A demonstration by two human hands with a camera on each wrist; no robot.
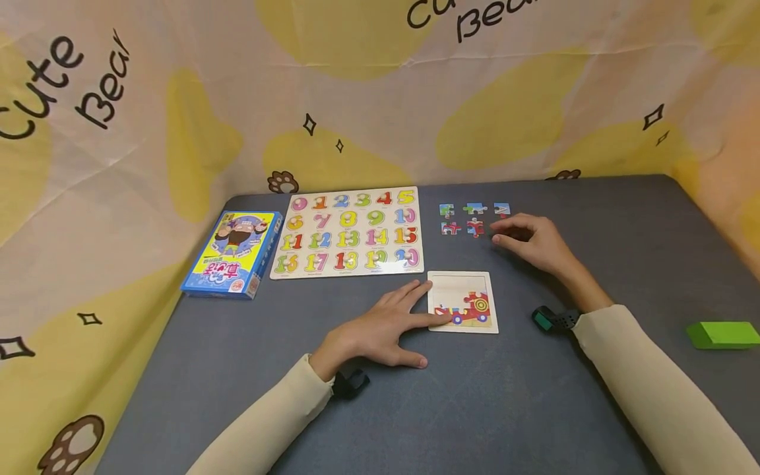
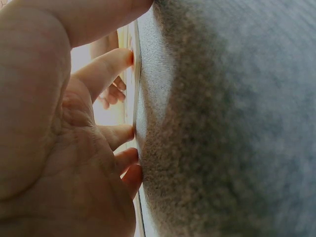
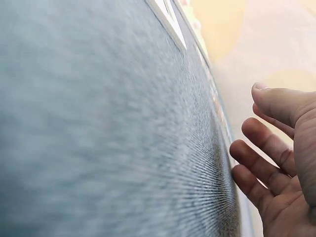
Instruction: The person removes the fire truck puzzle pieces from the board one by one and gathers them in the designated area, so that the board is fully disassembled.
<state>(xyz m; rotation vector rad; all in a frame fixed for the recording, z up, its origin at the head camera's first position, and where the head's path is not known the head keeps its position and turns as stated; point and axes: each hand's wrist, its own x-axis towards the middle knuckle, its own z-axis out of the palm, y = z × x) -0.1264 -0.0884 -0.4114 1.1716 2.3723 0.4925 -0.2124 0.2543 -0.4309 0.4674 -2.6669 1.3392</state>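
Note:
A square puzzle board (image 1: 460,284) lies on the table, its lower part filled with pieces forming a red vehicle. My left hand (image 1: 386,326) is spread flat, with its index finger on the assembled pieces and another fingertip at the board's left edge. Beyond the board, several loose jigsaw pieces (image 1: 475,228) lie in two short rows. My right hand (image 1: 534,244) hovers or rests just right of them, fingers loosely bent. In the right wrist view, the thumb (image 3: 279,101) stands apart from the fingers with nothing between them.
A number puzzle board (image 1: 350,231) with pegless-looking colored numerals lies at the back left. Beside it is a blue and yellow box (image 1: 231,254). A green block (image 1: 723,335) sits at the far right. Printed cloth (image 1: 380,99) hangs behind the table.

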